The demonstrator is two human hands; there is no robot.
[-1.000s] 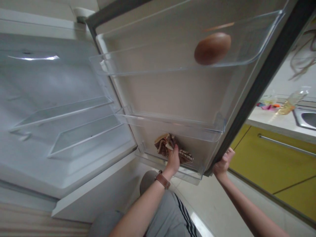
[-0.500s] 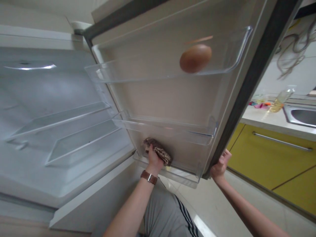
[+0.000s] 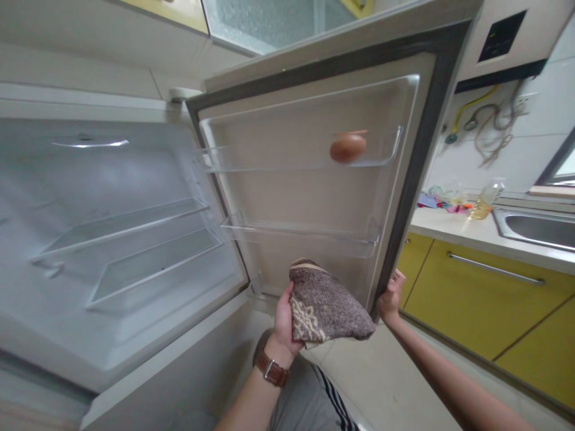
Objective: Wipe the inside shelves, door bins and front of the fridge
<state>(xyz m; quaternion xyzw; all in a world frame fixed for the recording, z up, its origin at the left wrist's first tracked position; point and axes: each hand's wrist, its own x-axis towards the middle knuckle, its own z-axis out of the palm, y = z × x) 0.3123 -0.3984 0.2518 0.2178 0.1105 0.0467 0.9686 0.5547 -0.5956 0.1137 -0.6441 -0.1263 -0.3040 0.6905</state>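
My left hand (image 3: 284, 320), with a brown watch at the wrist, is closed round a folded brown patterned cloth (image 3: 326, 305) held up in front of the lower part of the open fridge door (image 3: 314, 197). My right hand (image 3: 390, 296) grips the door's dark outer edge near its bottom. A brown egg (image 3: 348, 147) sits in the clear top door shelf (image 3: 269, 158). The middle door shelf (image 3: 305, 236) holds nothing I can see.
The fridge interior (image 3: 103, 227) on the left has two glass shelves. To the right runs a counter (image 3: 476, 227) with small items, a metal sink (image 3: 539, 227) and yellow cabinet fronts (image 3: 485, 299). My grey-trousered knee is below.
My left hand has lifted the cloth out of the bottom door shelf and pulled it toward me. The view has drawn back and tilted up. My right hand stays on the door edge.
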